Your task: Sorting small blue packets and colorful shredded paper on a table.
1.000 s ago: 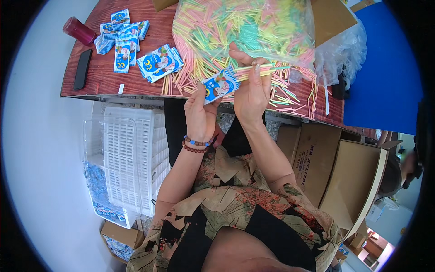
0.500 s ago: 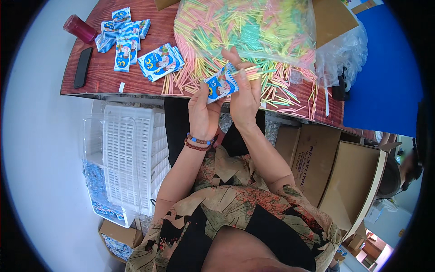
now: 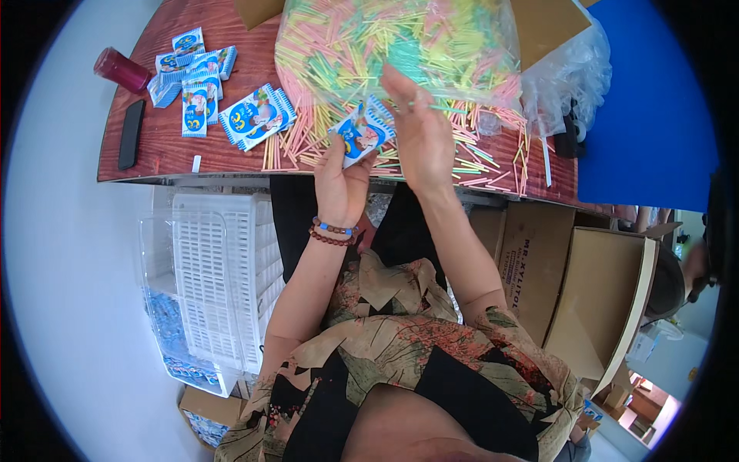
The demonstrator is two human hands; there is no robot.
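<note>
My left hand (image 3: 340, 181) pinches a small blue-and-white packet (image 3: 365, 137) by its lower left edge, tilted above the near edge of the table. Just right of the packet, my right hand (image 3: 425, 142) is raised with its fingers apart, and I make out nothing held in it. Behind and around both hands, thin pink, yellow and green sticks (image 3: 296, 142) lie loose on the table. More of them fill a large clear plastic bag (image 3: 400, 46). To the left of the packet, a few similar packets (image 3: 258, 115) lie in an overlapping stack.
Farther left are a heap of packets (image 3: 202, 96), a dark red cup (image 3: 123, 69) on its side and a black phone (image 3: 132, 135). A crumpled clear bag (image 3: 573, 73) sits on the right. White plastic crates (image 3: 219, 277) and an open cardboard box (image 3: 593, 300) flank my legs.
My right hand has drawn slightly right, away from the packet, and its fingers have opened; the sticks it pinched no longer show there. The packet stays in my left hand.
</note>
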